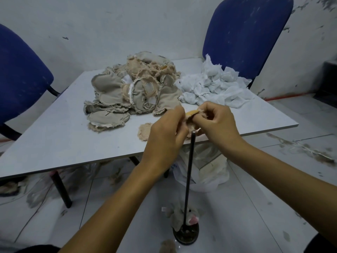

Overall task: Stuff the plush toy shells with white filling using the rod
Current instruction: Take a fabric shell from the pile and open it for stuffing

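Both hands (193, 125) pinch a shell (191, 116) over the white table (54, 143).

Plush shell (190, 116) — mostly hidden between both hands (193, 128).

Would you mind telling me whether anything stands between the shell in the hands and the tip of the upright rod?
Nothing visible does. The left hand and right hand hold the plush shell directly above the rod, whose tip sits at the shell's underside.
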The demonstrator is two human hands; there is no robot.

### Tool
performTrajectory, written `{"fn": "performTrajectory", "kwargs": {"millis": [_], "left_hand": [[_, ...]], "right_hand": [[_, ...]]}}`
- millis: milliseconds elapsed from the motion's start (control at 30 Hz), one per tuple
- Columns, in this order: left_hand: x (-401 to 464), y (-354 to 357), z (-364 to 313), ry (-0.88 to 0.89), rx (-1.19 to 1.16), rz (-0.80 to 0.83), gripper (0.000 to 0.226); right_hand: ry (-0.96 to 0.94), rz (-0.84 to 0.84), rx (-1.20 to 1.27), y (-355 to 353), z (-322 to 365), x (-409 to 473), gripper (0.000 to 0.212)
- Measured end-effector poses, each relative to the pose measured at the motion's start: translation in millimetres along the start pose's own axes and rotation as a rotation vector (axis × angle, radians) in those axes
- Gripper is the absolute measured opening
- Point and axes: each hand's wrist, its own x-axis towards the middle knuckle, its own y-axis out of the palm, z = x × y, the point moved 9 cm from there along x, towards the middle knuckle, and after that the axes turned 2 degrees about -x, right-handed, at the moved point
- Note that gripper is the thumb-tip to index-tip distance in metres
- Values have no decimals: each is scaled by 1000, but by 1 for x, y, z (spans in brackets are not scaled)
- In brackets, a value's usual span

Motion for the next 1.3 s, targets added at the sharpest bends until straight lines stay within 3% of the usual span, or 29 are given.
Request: {"fn": "performTrajectory", "kwargs": {"millis": [67,167,300,400,500,533,600,700,833,1100,1233,1300], "left_hand": [[-1,6,17,-149,-198,49,21],[-6,25,43,-538,-887,173,29],[-8,26,46,-621,-1059,189,20],[-8,20,57,-670,-1013,97,9],[-7,9,71,-699,-985,63,15],[-7,8,71,-685,-947,125,18],[-8,4,72,-606,-642,244,22],[-8,-8,70,-429,-142,206,15],[-6,-2,56,-261,61,254,23],[-7,12,65,-422,-215,310,18],[-4,0,68,-484,-372,123,13],[-4,-5,71,-501,-382,63,14]], "right_hand": [[-107,-37,-136,1,8,-3,20],[-213,-2,-161,2,17,-6,22],[-243,74,-173,10,19,-7,28],[-191,256,-99,22,15,-6,22],[-71,412,30,22,4,-3,18],[-67,374,-31,16,0,1,20],[-106,305,-304,7,-8,7,24],[-131,433,-672,20,-27,3,37],[-261,440,-706,27,-20,-3,19],[-587,243,-417,22,29,-17,21],[-419,267,-291,21,19,-12,42],[-298,302,-212,21,8,-9,43]]}}
